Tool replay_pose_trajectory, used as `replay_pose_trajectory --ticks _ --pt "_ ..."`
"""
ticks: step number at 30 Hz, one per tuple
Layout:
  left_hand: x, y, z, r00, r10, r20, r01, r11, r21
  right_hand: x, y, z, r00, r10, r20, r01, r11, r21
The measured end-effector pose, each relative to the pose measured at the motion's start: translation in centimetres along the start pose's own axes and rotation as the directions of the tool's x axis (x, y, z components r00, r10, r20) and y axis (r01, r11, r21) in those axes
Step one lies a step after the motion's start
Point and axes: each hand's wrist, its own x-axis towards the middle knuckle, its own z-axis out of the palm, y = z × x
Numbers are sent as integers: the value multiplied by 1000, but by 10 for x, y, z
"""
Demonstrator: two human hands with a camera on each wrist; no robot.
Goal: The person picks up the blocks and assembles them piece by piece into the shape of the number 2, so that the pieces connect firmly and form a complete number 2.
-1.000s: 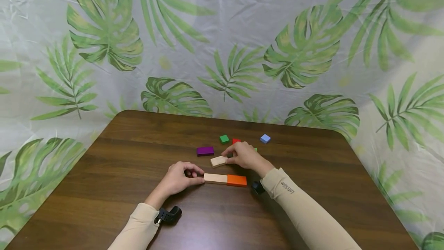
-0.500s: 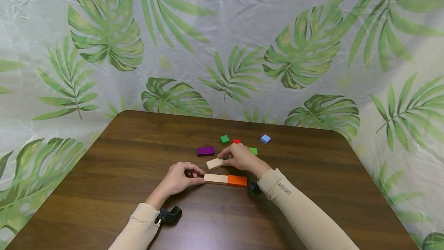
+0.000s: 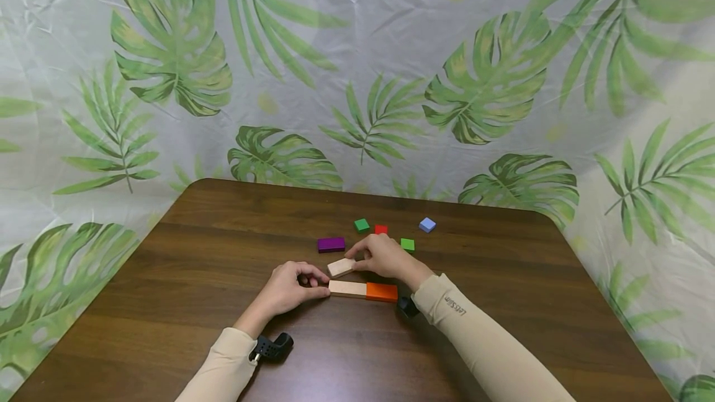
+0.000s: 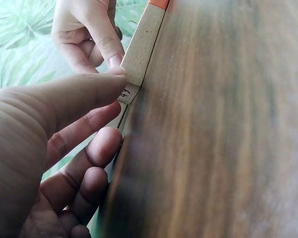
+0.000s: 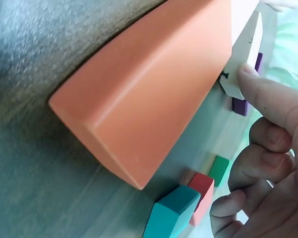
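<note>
Head view, using orange block (image 3: 382,292) as reference. First wooden block (image 3: 347,289) butts end to end against its left side, both lying flat on the table (image 3: 503,278). Left hand (image 3: 293,286) is at the far-left end of that row; thumb and index pinch the first wooden block's free end. Right hand (image 3: 382,257) sits just beyond the orange block, thumb and fingers grasping one end of second wooden block (image 3: 341,267). That one is left of and beyond the orange block, set at an angle right behind the first wooden block. Can't tell if those two touch. Purple block (image 3: 331,245) further beyond, to the left. Dark green block (image 3: 362,225), red block (image 3: 382,229) and light green block (image 3: 408,245) also beyond; blue block (image 3: 427,224) farther out, to the right.

Left wrist view: thumb on the first wooden block's end, opposite the orange block; other fingers bent. End face has a handwritten mark. Right hand's fingers show behind; their grip is hidden here.

Right wrist view: orange block fills the foreground. Past it, right thumb presses the second wooden block, dark mark near its end; remaining fingers curled.
</note>
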Motion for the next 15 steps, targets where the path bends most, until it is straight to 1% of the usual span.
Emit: replay_pose_trajectory --ticks 5,15 --pt "0 0 0 1000 0 -1 0 1000 2 -1 -2 1 1000 -18 12 18 1000 9" --pt "0 0 0 1000 -3 3 3 1000 -5 -3 -4 1 999 -15 32 15 1000 15"
